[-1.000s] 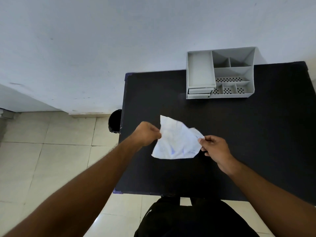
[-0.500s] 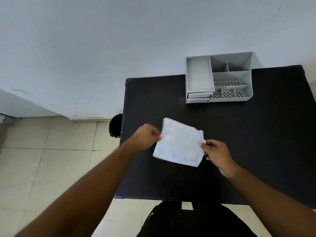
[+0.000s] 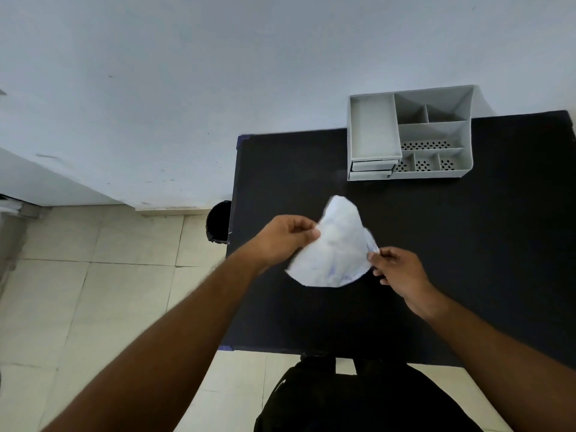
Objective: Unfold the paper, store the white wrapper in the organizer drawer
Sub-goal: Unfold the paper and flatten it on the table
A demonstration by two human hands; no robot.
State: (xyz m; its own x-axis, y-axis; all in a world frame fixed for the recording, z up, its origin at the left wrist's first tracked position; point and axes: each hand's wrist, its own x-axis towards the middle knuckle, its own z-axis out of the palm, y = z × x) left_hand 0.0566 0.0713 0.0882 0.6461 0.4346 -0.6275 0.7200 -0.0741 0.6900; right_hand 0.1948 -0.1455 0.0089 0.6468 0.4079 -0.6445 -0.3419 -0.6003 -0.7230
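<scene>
A crumpled white paper (image 3: 332, 251) with faint blue marks hangs above the black table (image 3: 467, 244), held between both hands. My left hand (image 3: 285, 236) pinches its left edge. My right hand (image 3: 396, 269) pinches its right edge. The sheet bows into a curved, blurred shape. A grey desk organizer (image 3: 410, 134) stands at the table's far edge against the wall, with several open compartments. Its two small drawers (image 3: 371, 169) sit at its front left, and both look shut. I see no separate white wrapper.
A black bin (image 3: 218, 221) stands on the tiled floor just left of the table. The white wall runs behind the table. A black bag or seat (image 3: 358, 400) lies below the table's near edge.
The paper has changed from a flatter sheet to a bowed, rounded shape. Both hands keep their grip and have shifted slightly closer together.
</scene>
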